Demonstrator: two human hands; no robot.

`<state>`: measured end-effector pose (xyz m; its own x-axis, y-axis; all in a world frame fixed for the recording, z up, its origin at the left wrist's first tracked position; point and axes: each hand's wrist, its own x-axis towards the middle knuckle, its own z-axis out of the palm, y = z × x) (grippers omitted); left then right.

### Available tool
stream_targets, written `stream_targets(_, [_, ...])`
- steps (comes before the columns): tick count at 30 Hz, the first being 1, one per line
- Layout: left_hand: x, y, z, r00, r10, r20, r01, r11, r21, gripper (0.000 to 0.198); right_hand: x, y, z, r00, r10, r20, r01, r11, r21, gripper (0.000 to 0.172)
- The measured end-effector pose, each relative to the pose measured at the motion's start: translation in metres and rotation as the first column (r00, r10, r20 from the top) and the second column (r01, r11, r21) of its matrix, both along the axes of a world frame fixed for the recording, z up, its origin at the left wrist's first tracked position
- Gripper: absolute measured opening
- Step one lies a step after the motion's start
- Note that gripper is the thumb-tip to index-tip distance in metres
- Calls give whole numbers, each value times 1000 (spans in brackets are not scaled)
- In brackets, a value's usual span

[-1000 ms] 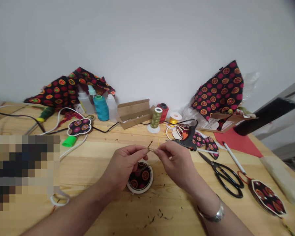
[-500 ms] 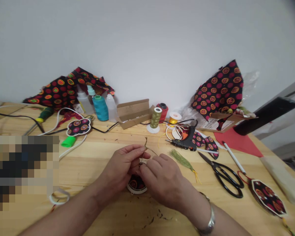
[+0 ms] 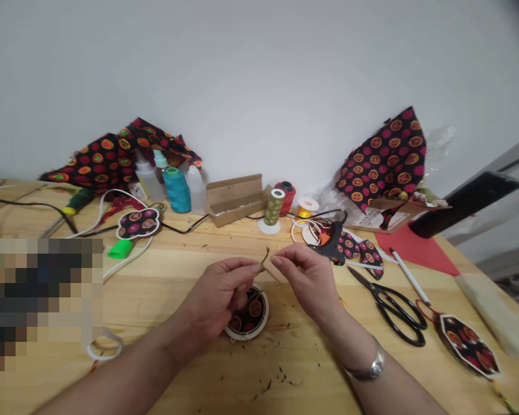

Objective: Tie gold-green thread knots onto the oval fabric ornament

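My left hand (image 3: 218, 291) pinches a thin dark olive cord (image 3: 266, 257) between thumb and forefinger, and its frayed tip sticks up past them. Close by on the right, my right hand (image 3: 309, 279) has thumb and forefinger pressed together at the cord; the exact grip point is blurred. Below my left hand lies a round ornament (image 3: 255, 314) of black patterned fabric with a white rim, partly covered by my fingers. Strands of the cord hang down toward it. The green tassel is mostly hidden behind my right hand.
Black scissors (image 3: 393, 308) and an octagonal fabric ornament (image 3: 471, 346) lie to the right, near a white pen (image 3: 410, 276). Behind stand an olive thread spool (image 3: 274, 208), a glue gun (image 3: 332, 245) and an open cardboard box (image 3: 237, 202). Dark scraps litter the front.
My right hand has moved up and to the right, away from the round ornament, uncovering more of it and covering the tassel. My left hand keeps its pinch on the cord.
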<state>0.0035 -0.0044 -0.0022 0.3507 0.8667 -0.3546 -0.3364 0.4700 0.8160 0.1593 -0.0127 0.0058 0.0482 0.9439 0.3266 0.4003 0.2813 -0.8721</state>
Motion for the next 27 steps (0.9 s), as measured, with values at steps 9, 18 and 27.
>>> stream_targets(9, [1,-2,3,994,-85,-76,87,995,37,15,-2,2,3,988,46,-145,-71,982,-175,13])
stream_targets(18, [1,-5,3,970,-145,-195,164,983,87,20,0,-1,0,993,120,-14,-121,985,-126,13])
stream_targets(27, [0,-6,5,931,-162,-326,233,953,193,18,-2,-6,5,972,204,115,-194,976,-96,13])
